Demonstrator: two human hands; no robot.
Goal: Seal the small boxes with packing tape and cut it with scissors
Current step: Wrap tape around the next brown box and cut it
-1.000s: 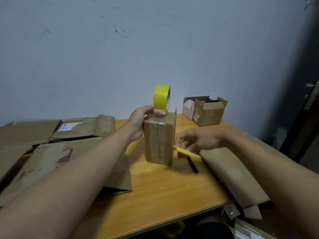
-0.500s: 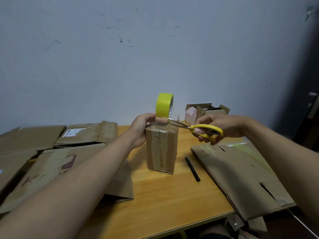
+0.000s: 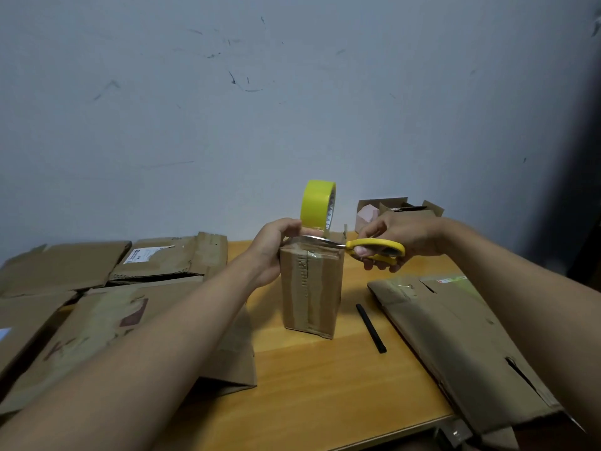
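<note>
Our left hand [image 3: 271, 247] grips the upright box [image 3: 310, 288] and tape roll [image 3: 318, 205]; our right hand [image 3: 400, 236] grips yellow scissors [image 3: 361, 247], blades across the box top.

A bright yellow tape roll [image 3: 317, 203] with a white inner core. Scissors [image 3: 357, 247] with yellow handles and silver blades. A plain brown cardboard box [image 3: 310, 288] — clear glossy tape down its front. A warm orange-brown wooden table [image 3: 325, 385] with visible grain. A black stick [image 3: 370, 327]. Flattened brown cardboard sheets [image 3: 97, 320] — one shows a reddish-brown mark, another a white label [image 3: 148, 253]. A pale blue-grey wall [image 3: 292, 109], scuffed with dark marks. A pale pink object [image 3: 367, 214] sits in a brown open box.
</note>
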